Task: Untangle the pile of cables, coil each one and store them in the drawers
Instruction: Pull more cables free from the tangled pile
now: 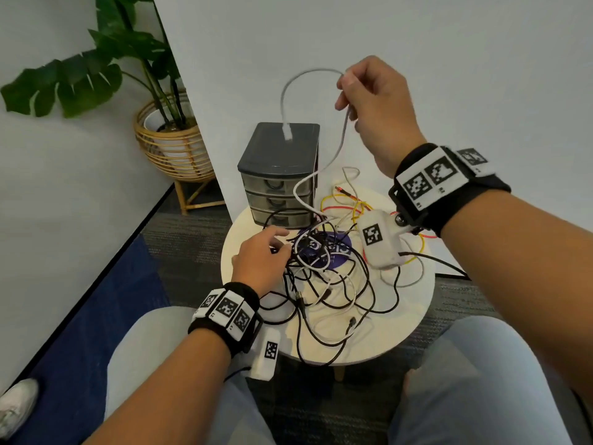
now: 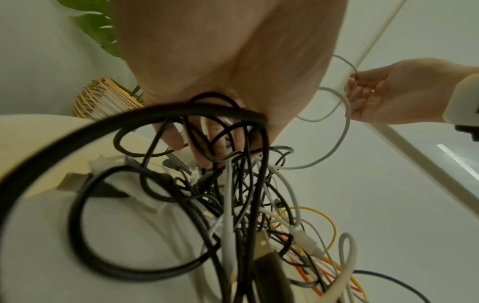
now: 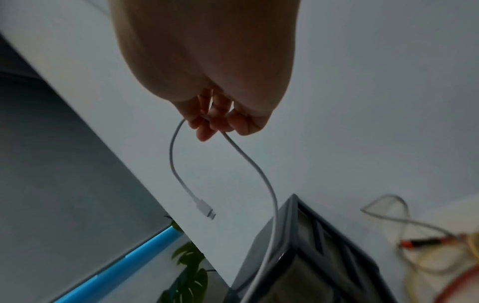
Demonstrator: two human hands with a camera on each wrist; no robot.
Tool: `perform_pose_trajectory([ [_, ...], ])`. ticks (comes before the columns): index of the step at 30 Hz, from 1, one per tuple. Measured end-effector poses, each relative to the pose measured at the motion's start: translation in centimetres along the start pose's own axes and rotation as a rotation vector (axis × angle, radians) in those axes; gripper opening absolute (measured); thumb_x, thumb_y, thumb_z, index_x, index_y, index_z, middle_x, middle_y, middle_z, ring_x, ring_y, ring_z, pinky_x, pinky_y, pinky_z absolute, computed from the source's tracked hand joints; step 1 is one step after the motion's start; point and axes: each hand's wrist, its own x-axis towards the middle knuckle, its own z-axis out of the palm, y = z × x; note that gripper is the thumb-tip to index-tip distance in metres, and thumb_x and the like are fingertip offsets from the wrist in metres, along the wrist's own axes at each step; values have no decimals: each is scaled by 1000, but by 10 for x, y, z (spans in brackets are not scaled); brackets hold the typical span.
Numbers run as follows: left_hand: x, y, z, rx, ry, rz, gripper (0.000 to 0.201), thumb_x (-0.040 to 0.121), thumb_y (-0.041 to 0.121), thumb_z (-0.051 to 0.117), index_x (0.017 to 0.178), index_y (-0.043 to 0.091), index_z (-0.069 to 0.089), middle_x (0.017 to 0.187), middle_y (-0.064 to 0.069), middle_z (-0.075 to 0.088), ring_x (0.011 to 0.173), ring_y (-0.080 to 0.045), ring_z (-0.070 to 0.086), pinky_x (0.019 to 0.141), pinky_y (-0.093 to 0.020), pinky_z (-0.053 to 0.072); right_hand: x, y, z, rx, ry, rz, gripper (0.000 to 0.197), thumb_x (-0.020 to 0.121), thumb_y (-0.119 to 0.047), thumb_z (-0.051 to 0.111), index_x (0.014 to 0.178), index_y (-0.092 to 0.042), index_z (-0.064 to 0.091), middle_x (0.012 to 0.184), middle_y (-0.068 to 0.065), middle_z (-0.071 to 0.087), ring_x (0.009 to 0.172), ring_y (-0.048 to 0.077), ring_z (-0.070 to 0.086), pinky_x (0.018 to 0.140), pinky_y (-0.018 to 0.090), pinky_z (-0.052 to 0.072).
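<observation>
A tangled pile of cables (image 1: 333, 277) in black, white, yellow and red covers the round table (image 1: 378, 345). My right hand (image 1: 372, 104) is raised above the pile and pinches a white cable (image 1: 308, 75) near one end. Its plug (image 1: 287, 132) dangles over the grey drawer unit (image 1: 279, 175), and the rest runs down into the pile. In the right wrist view the fingers (image 3: 215, 123) are curled round that white cable (image 3: 259, 170). My left hand (image 1: 261, 258) lies on the pile's left side, fingers (image 2: 207, 143) curled among black cables (image 2: 181, 127).
The drawer unit has three closed drawers and stands at the table's back left against a white wall. A potted plant in a wicker basket (image 1: 173, 139) stands on the floor to the left. My knees (image 1: 481, 380) flank the table's near edge.
</observation>
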Motion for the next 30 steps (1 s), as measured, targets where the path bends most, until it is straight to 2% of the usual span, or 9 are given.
perform_pose_trajectory([
  [3,4,15,-9,82,1,-17,27,97,30,61,120,44,62,111,17,66,114,-13,54,99,-43,34,-6,1,3,-45,-50,-37,15,98,-17,51,88,-19,61,81,4,70,67,4,60,70,29,48],
  [8,11,51,-27,-117,-202,160,44,95,15,65,135,31,60,125,8,63,117,-10,57,95,-26,43,-12,-3,4,-27,-33,-23,14,100,-18,50,91,-17,61,83,3,70,67,1,59,64,24,45],
  [12,19,55,-23,167,-405,114,45,98,18,61,141,29,56,134,1,61,123,-17,57,98,-29,42,-6,-13,-11,-19,98,-67,15,101,-21,48,92,-17,59,79,-5,67,76,6,64,77,28,50],
  [17,22,50,-17,291,-410,138,22,99,24,62,120,23,68,116,3,68,111,-19,63,92,-33,49,-4,-9,-47,-128,222,-28,14,100,-24,48,92,-21,59,77,-6,67,73,8,64,69,24,47],
  [20,22,56,-19,246,-366,133,18,98,24,64,115,25,70,109,3,68,105,-17,63,83,-29,47,-14,16,-57,-348,99,82,17,100,-24,51,95,-15,65,86,2,72,64,6,56,60,24,40],
  [23,23,59,-21,215,-357,128,15,96,22,67,109,23,73,104,-3,72,98,-19,66,75,-25,47,-33,51,-60,-603,-181,219,17,102,-21,54,101,-13,68,103,5,69,72,11,54,69,27,43],
  [26,23,59,-24,168,-358,120,16,94,20,69,110,21,72,102,-4,73,95,-21,68,73,-26,49,-56,78,-55,-735,-334,313,20,97,-13,52,111,-20,65,119,7,63,90,21,59,78,31,45],
  [28,23,57,-25,141,-363,106,20,94,18,70,114,21,69,101,-2,72,96,-19,68,74,-27,49,-66,80,-47,-741,-380,264,29,95,-11,55,121,-21,61,119,6,58,100,23,57,85,32,45],
  [30,23,56,-26,112,-360,98,23,94,16,69,116,23,68,100,0,72,96,-17,68,75,-27,49,-73,72,-36,-681,-412,141,23,94,-14,59,115,-24,62,110,0,57,95,19,57,87,31,45],
])
